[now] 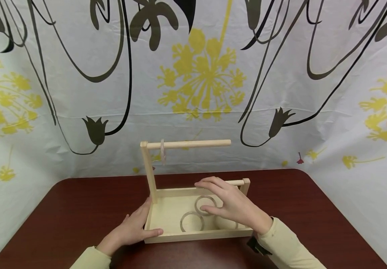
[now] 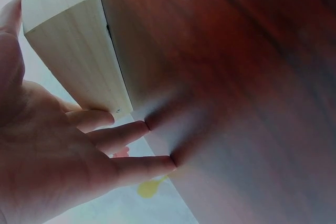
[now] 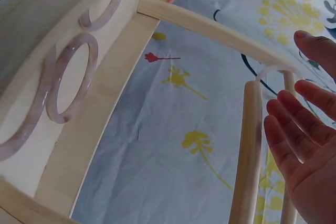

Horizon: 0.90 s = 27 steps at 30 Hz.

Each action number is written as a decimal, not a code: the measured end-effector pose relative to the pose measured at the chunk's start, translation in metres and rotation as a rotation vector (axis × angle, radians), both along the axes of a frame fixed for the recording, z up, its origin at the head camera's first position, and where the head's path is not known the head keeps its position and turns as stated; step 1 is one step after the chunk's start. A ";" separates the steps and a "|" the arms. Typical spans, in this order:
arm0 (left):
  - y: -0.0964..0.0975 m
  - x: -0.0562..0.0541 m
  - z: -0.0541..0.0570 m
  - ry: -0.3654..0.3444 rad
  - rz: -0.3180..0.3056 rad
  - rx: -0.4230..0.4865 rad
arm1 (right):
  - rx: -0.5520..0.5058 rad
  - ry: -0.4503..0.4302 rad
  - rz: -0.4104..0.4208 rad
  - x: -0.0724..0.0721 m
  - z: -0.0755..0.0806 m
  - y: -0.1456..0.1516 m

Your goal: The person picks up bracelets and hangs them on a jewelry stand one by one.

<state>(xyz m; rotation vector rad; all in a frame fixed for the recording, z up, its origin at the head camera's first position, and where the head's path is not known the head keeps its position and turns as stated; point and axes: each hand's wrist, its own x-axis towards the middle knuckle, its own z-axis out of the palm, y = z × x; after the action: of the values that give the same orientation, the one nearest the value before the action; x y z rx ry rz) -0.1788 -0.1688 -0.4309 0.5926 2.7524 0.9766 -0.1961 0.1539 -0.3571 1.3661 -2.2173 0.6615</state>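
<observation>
A dark red-brown tabletop (image 1: 79, 209) stands before a white curtain printed with yellow flower heads and black stems (image 1: 200, 82), which fills the whole background.

On the middle of the tabletop sits a shallow wooden tray (image 1: 169, 236) of pale wood. Clear rings lie flat on its floor: one ring near the front (image 1: 192, 221) and a second ring just behind it to the right (image 1: 205, 205), the two touching or overlapping at their edges; in the right wrist view a third curved piece shows further along, partly cut off. From the tray's far left corner an upright post (image 1: 148, 172) rises, carrying a horizontal dowel (image 1: 193, 144) that reaches out to the right. One more clear ring hangs on the dowel (image 1: 162, 151), close to the post.

The right hand (image 1: 228, 203) hovers over the right half of the tray, palm down, fingers spread and nearly straight, holding nothing; its fingertips lie above the far wall and just beside the second ring. The right wrist view shows the same open palm with loose fingers.

The left hand (image 1: 136, 228) rests against the tray's near left corner, fingers straight and flat along the side wall with tips on the tabletop, thumb along the front wall. It grips nothing; it only presses against the wood.

Both forearms wear pale yellow sleeves (image 1: 280, 239).
</observation>
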 end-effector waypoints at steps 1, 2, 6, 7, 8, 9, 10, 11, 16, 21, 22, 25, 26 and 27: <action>0.000 0.000 0.000 -0.001 0.001 -0.001 | 0.001 0.005 0.005 0.001 -0.001 -0.001; 0.000 0.001 0.000 -0.001 0.002 -0.002 | 0.004 0.010 0.011 0.002 -0.001 -0.001; 0.000 0.001 0.001 0.003 0.001 -0.001 | 0.015 0.040 0.036 0.004 -0.007 -0.004; 0.000 0.001 0.001 0.005 0.001 -0.003 | 0.016 0.045 0.048 0.004 -0.008 -0.005; 0.000 0.001 0.001 0.007 0.001 -0.004 | 0.017 0.053 0.057 0.005 -0.010 -0.005; -0.001 0.001 0.001 0.009 0.001 -0.004 | 0.020 0.059 0.065 0.005 -0.011 -0.006; -0.001 0.001 0.001 0.010 0.000 -0.005 | 0.021 0.067 0.075 0.005 -0.013 -0.006; -0.001 0.001 0.001 0.011 0.000 -0.005 | 0.024 0.071 0.081 0.006 -0.014 -0.006; -0.001 0.001 0.000 0.013 0.000 -0.003 | 0.052 0.074 0.078 0.008 -0.021 -0.007; -0.001 0.001 0.000 0.012 0.000 -0.006 | 0.074 0.021 0.041 0.011 -0.027 -0.009; -0.001 0.001 0.001 0.011 0.001 -0.006 | 0.078 0.013 0.035 0.011 -0.028 -0.009; 0.000 0.001 0.001 0.009 0.002 -0.008 | 0.092 -0.003 0.035 0.011 -0.032 -0.008; 0.000 0.001 0.002 0.008 0.002 -0.008 | 0.101 -0.014 0.036 0.011 -0.033 -0.008; 0.000 0.002 0.002 0.007 0.003 -0.009 | 0.111 -0.027 0.040 0.011 -0.035 -0.008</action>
<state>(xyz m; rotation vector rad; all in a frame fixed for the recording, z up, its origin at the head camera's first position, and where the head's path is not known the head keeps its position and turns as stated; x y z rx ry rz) -0.1773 -0.1690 -0.4291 0.5925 2.7630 0.9646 -0.1854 0.1458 -0.3920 1.4674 -2.2834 0.5819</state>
